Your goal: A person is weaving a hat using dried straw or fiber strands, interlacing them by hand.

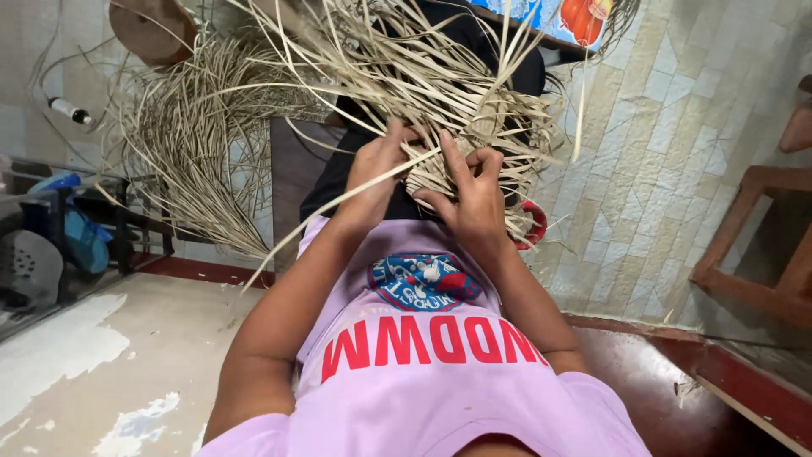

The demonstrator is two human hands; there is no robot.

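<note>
Head view: your lap carries a loose mass of dry straw strips (406, 76), spilling left toward the floor (127, 355). At its middle sits the woven piece (457, 169). Your left hand (378, 173) and right hand (470, 196) both pinch strips at its edge.

Woven straw piece (457, 173): centre hidden under left hand (376, 173) and right hand (469, 199). Loose strands run off the frame at 12 o'clock. Red object (534, 224) at 3 o'clock of the hands is mostly covered; kind not discernible.
</note>
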